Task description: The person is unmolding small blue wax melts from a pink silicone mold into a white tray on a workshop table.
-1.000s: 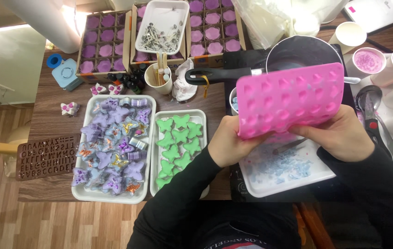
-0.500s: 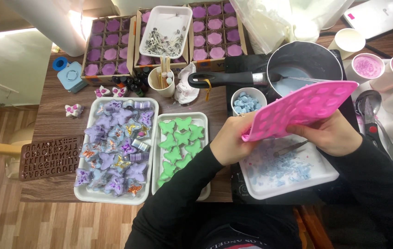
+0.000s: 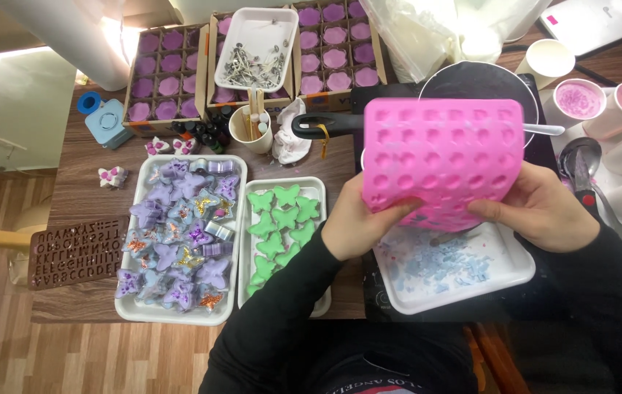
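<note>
Right of centre, both hands, left hand (image 3: 358,222) and right hand (image 3: 541,208), grip the pink silicone mould (image 3: 442,160) by its lower edge, above the white tray (image 3: 504,281).

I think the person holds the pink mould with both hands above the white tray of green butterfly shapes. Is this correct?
Not quite. Both hands, left hand and right hand, do hold the pink mould, but the head view shows it above the white tray with pale blue crumbs. The tray of green butterfly shapes lies further to the left.
</note>
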